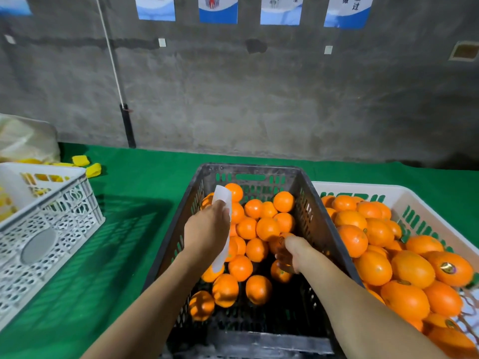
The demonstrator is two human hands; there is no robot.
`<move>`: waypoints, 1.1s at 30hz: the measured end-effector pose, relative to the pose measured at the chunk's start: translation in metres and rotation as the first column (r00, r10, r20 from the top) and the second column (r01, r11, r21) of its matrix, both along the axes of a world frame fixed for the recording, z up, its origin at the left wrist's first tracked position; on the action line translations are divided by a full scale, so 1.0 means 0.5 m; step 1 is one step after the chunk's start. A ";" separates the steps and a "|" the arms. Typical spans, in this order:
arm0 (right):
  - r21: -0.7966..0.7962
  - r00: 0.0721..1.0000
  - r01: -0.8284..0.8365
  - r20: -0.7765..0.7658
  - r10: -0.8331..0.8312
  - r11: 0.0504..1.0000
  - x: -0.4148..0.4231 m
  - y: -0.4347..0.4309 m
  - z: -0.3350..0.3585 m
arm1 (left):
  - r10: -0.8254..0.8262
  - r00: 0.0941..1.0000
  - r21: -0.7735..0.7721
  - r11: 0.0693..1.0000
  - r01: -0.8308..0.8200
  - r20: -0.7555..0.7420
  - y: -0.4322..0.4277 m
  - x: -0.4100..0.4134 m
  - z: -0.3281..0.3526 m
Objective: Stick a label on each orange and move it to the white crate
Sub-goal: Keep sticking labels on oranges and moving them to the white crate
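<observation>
Gripping an orange point(274, 244) in the black crate point(248, 169) with the right hand point(291, 253), fingers curled round it. Pinching the label strip point(223, 195) in the left hand point(207, 229), just beyond. Lying rightward, just beside the black crate and nearer the right grip: white crate point(375, 189).

Head view looks forward and down, close over the black crate point(248, 172).

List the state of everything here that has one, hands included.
left hand, grips label strip
right hand, grips orange inside black crate
black crate, partly full
white crate, heaped with oranges, some showing labels
lattice crate, holds yellow pieces
</observation>
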State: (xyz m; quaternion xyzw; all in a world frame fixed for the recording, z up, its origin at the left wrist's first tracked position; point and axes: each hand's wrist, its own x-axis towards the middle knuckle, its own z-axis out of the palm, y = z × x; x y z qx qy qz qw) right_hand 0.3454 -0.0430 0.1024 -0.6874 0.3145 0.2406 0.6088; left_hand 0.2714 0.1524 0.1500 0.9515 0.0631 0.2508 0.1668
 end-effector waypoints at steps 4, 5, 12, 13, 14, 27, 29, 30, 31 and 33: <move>0.004 0.997 0.072 -0.042 -0.071 0.997 0.005 -0.013 -0.006 | 0.007 1.000 0.006 1.000 -0.007 -0.010 0.002 0.006 -0.003; 0.002 0.996 0.077 -0.042 -0.077 0.997 0.006 -0.012 -0.006 | 0.013 1.000 0.031 0.999 -0.012 -0.019 0.002 0.008 -0.005; -0.218 0.989 0.019 0.147 0.013 0.976 0.004 -0.005 -0.022 | 0.002 0.999 0.033 0.999 -0.001 -0.033 0.000 0.016 -0.010; -0.278 0.975 -0.008 0.212 0.070 0.960 0.003 -0.003 -0.030 | 0.001 0.999 0.037 0.999 0.000 -0.037 -0.001 0.016 -0.009; -0.337 0.956 -0.036 0.262 0.130 0.941 0.000 -0.003 -0.036 | 0.001 0.999 0.049 0.999 0.001 -0.040 -0.002 0.015 -0.007; -0.872 0.775 -0.242 0.090 0.625 0.425 -0.031 -0.005 -0.038 | -0.004 0.999 0.032 0.999 0.005 -0.042 -0.002 0.006 -0.001; -0.890 0.767 -0.260 0.046 0.640 0.375 -0.030 -0.004 -0.039 | -0.002 0.999 0.038 0.999 0.003 -0.045 -0.001 0.007 -0.001; -0.894 0.764 -0.273 0.022 0.644 0.354 -0.029 -0.002 -0.040 | 0.000 0.999 0.044 0.999 0.003 -0.048 -0.002 0.008 0.000; -0.898 0.761 -0.286 0.000 0.649 0.334 -0.028 0.000 -0.042 | 0.000 0.999 0.049 0.999 0.002 -0.051 -0.002 0.008 0.000; -0.903 0.749 -0.307 -0.035 0.661 0.300 -0.027 0.003 -0.044 | -0.002 0.998 0.035 0.999 0.004 -0.056 -0.002 0.009 -0.001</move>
